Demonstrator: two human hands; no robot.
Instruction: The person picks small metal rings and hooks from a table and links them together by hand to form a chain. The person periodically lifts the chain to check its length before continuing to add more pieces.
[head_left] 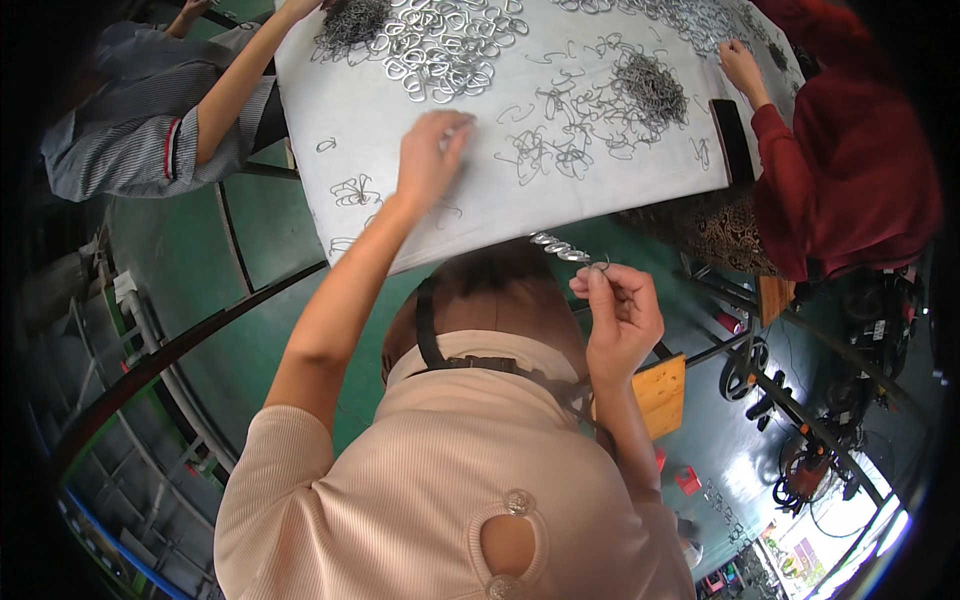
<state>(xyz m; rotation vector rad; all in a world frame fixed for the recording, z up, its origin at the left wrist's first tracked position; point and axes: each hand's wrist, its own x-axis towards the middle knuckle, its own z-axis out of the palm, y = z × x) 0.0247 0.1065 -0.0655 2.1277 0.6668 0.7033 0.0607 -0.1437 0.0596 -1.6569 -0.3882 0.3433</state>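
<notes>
on the table (610, 190), a ring heap (440, 55) lies left of a wire-hook pile (652, 90).

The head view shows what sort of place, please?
Likely a workshop: a white table bears piles of metal rings and bent wires, with a co-worker's hand at its right side.

1. The left grip (437, 155), motion-blurred, is over the white surface (345, 110); whether it holds anything is unclear.
2. Off the surface's near edge, the right grip (622, 310) pinches a thin wire (602, 263), beside a short row of silver rings (560, 248).
3. Toward the surface's far edge lies a heap of silver rings (440, 50).
4. Wire hooks (650, 88) pile up toward the surface's right side.
5. Co-workers sit beyond its left (130, 140) and right (850, 160) edges.
</notes>
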